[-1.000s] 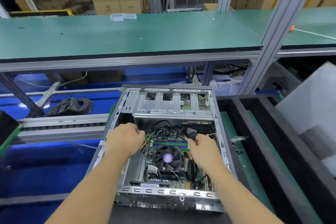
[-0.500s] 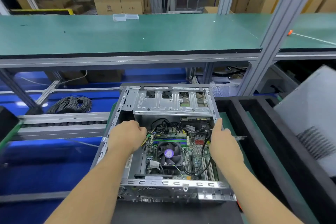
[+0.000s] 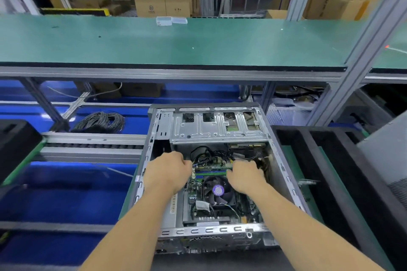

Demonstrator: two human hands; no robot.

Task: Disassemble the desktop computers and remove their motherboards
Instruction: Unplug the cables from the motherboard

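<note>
An open silver desktop case (image 3: 220,232) lies flat in front of me, its metal drive cage (image 3: 218,127) at the far end. Inside sits the green motherboard (image 3: 193,191) with a black CPU fan (image 3: 217,189) bearing a purple sticker. A tangle of black and yellow cables (image 3: 211,156) lies just past the memory slots. My left hand (image 3: 167,170) is curled at the left of those cables; what its fingertips hold is hidden. My right hand (image 3: 245,176) reaches into the cables on the right, fingers bent down among them.
A green-topped bench (image 3: 176,44) runs across behind the case, on an aluminium frame with a slanted post (image 3: 356,68) at the right. Black foam trays (image 3: 312,160) lie to the right, a coil of black cable (image 3: 99,122) to the left on blue flooring. Cardboard boxes stand far back.
My right hand has moved from the case's right wall back left, into the cables above the fan. The left hand has stayed near the left cables. The view has tilted slightly.
</note>
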